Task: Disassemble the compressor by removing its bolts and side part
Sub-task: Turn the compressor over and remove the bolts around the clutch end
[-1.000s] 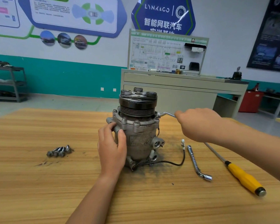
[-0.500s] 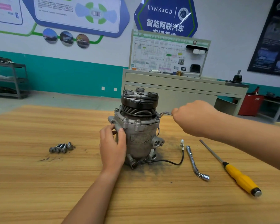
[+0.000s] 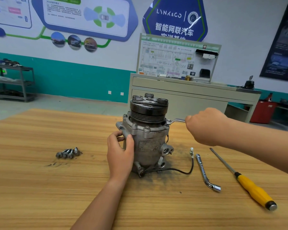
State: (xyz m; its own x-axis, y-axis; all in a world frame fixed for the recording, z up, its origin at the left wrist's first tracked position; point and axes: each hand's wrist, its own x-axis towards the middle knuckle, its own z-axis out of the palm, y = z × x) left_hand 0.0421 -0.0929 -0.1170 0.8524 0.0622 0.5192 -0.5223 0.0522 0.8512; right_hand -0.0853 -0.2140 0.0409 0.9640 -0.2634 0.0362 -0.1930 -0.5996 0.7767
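Note:
The grey compressor [image 3: 150, 143] stands upright in the middle of the wooden table [image 3: 40, 188], black pulley on top. My left hand [image 3: 120, 153] grips its left mounting lug and body. My right hand [image 3: 206, 127] holds the handle of a bent socket wrench [image 3: 176, 121], whose socket end sits on a bolt at the flange's right side. Two more flange bolts [image 3: 146, 128] show at the front. Several removed bolts [image 3: 68, 153] lie together on the table to the left.
A second L-shaped socket wrench [image 3: 204, 171] and a yellow-handled screwdriver [image 3: 249, 185] lie to the right of the compressor. A black wire with a white connector [image 3: 191, 151] trails from its base. Dark grime surrounds the base. A cabinet [image 3: 189, 97] stands behind the table.
My right hand has swung the wrench handle away from me, toward the back. My left hand stays on the compressor. The view shifted slightly.

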